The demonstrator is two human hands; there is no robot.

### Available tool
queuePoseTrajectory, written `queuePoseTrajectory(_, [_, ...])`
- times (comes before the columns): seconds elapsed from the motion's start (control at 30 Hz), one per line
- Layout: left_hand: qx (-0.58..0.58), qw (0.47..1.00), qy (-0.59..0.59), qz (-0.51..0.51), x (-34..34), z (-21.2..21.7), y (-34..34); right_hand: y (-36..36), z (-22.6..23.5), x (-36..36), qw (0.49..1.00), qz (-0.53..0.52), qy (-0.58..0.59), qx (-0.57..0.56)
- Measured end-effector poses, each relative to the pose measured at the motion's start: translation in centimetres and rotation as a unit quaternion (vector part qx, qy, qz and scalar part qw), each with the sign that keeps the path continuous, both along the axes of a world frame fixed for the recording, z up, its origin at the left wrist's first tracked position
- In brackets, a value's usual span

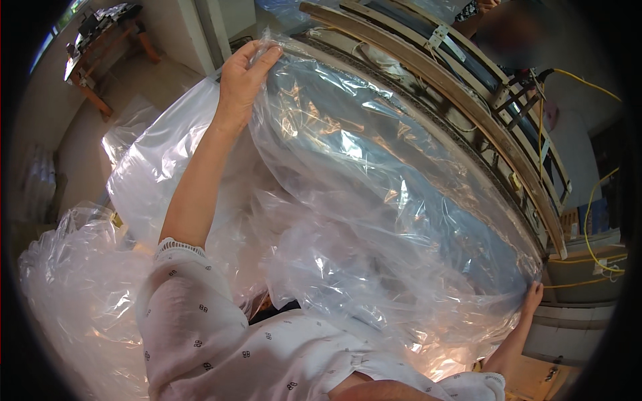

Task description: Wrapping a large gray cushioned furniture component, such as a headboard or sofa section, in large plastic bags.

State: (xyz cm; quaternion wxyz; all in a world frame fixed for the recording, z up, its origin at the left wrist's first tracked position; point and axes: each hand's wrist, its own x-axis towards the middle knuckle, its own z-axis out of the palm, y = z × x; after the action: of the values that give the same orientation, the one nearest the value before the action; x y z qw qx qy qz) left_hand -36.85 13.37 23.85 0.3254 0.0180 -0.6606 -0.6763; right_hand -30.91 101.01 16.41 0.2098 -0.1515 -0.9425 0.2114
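Note:
A large sheet of clear plastic film [354,180] stretches in front of me, wrinkled and shiny. My left hand [246,79] is up at the far left end of it, thumb and fingers pinched on the film's edge. Far to the right, my right hand [533,298] is closed at the film's other end, with its fingers partly hidden. Between the two hands the film's far edge runs along a long machine with a wooden bar [461,97]. Nearer my body the film lies in loose, bunched folds.
More bunched clear film [80,287] is heaped at my left. Yellow cables [588,227] hang at the right beside the machine. Across the machine, another person [511,33] is partly visible. A wooden table [110,47] with dark items stands at the far left.

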Motion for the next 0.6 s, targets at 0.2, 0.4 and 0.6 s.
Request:
queuePoseTrajectory(0.2, [0.070,0.997,-0.010,0.001,0.9,0.1,-0.2,1.8,-1.0,0.7,0.997,-0.019,-0.038,0.061])
queuePoseTrajectory(0.4, [-0.016,0.993,-0.095,0.062,-1.0,-2.4,-5.6,-4.5,-0.2,-0.2,0.994,-0.107,-0.003,0.031])
queuePoseTrajectory(0.6, [-0.105,0.957,-0.135,0.235,-3.7,-1.2,-21.8,-21.3,3.8,0.2,0.924,0.260,-0.034,-0.278])
